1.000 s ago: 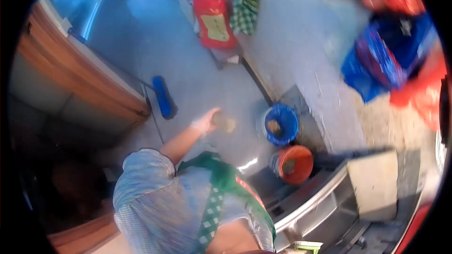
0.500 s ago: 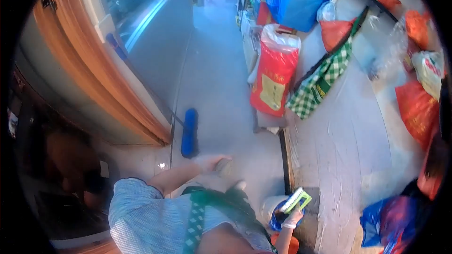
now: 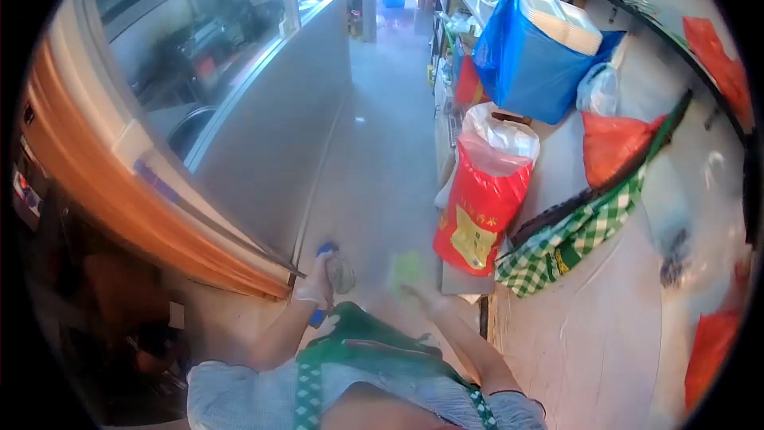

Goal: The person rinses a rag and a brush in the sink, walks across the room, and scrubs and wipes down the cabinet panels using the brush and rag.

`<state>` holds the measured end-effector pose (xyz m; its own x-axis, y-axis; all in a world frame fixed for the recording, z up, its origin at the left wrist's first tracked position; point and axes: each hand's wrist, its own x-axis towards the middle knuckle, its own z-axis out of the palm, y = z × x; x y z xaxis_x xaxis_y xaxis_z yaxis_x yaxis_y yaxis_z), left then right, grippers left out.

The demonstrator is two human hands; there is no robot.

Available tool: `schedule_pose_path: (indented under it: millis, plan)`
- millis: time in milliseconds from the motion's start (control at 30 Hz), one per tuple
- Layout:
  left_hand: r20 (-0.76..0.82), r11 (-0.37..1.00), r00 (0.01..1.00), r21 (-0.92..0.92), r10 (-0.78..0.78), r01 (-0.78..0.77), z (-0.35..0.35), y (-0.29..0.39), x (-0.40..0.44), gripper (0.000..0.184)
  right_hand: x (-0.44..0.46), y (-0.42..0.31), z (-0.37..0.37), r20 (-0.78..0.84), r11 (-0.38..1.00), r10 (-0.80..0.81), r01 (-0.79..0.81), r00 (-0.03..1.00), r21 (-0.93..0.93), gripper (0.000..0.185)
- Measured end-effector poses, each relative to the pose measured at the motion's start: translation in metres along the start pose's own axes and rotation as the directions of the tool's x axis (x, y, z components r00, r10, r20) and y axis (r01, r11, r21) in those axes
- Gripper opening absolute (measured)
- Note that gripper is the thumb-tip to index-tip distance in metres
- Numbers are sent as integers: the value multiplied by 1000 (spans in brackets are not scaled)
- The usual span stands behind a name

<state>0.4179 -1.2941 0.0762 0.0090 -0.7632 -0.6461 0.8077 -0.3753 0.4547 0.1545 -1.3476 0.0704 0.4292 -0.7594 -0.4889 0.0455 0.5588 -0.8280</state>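
My left hand (image 3: 315,285) is closed round a greyish, rounded pad-like object (image 3: 341,273), which is blurred. Behind that hand, parts of a blue broom head (image 3: 317,318) show near the floor. To the right, at about the same height, my right hand (image 3: 426,298) grips a light green brush (image 3: 405,268), smeared by motion. The two hands are apart, both in front of the green apron (image 3: 362,334) that I wear.
A red sack (image 3: 481,215) stands right of the walkway (image 3: 386,119). Beyond it hangs a blue bag (image 3: 521,64) with white containers. A green checked apron (image 3: 589,239) hangs on the right wall. Left are a wooden door frame (image 3: 143,215) and a windowed partition (image 3: 278,135).
The view has swung up along the walkway, and the buckets have left it. My right hand, with the green brush, has come up from the bucket to the front of my body.
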Motion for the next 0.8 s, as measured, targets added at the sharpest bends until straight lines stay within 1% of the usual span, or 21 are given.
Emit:
schedule_pose_path:
  millis: [33,67,100,133,167,200,233,267,300,367,400,500,600,633,667,700,733,767,800]
  plan:
    - [57,998,998,-52,28,-25,3,15,17,39,38,-6,10,135,998,4,4,991,-59,33]
    - [220,995,972,-75,85,-70,-6,25,52,39,75,-14,20,266,993,14,17,964,-115,32]
    - [377,989,916,-104,140,-109,-27,32,100,39,96,-35,40,322,998,-7,27,947,-58,33]
    - [520,981,832,-139,191,-139,-37,42,135,40,109,-62,62,373,1000,-28,30,927,0,34]
    - [461,972,859,-39,222,-231,-14,57,138,41,127,-79,73,422,998,-49,26,905,59,35]
    - [404,947,876,67,262,-314,37,80,121,42,164,-81,74,446,1000,-19,28,895,-12,37]
    - [349,906,885,176,307,-384,74,104,120,43,212,-79,72,468,996,14,29,883,-85,38]
    - [324,899,899,228,293,-375,86,124,138,49,247,-82,72,486,987,52,29,873,-158,40]
    - [319,851,909,364,268,-378,85,140,164,52,265,-95,75,467,990,23,44,884,-131,42]
    - [313,692,919,610,238,-387,83,182,242,57,296,-143,78,433,992,-54,99,900,-83,45]
    - [324,643,929,677,177,-359,78,202,273,64,323,-148,73,397,992,-10,59,918,-112,47]
    - [422,596,894,682,153,-424,148,264,274,66,383,-176,65,299,995,-74,92,951,-44,47]
    - [527,540,836,663,157,-519,176,296,324,67,420,-202,47,236,986,-22,-18,972,167,45]
    - [504,570,852,662,141,-487,188,306,334,67,424,-218,51,195,986,-168,169,966,11,44]
    - [486,601,865,655,128,-457,204,314,340,67,419,-241,55,177,926,-315,342,933,-158,42]
    - [467,634,876,644,115,-427,216,323,351,68,443,-258,54,113,980,-192,185,975,68,39]
    - [435,654,893,644,113,-397,217,331,400,65,468,-274,52,47,949,-65,47,997,312,37]
    - [497,789,866,512,50,-339,218,343,420,64,488,-290,50,44,950,-79,62,996,307,37]
    - [562,894,827,369,1,-252,222,359,435,63,502,-309,50,41,950,-93,76,995,304,36]
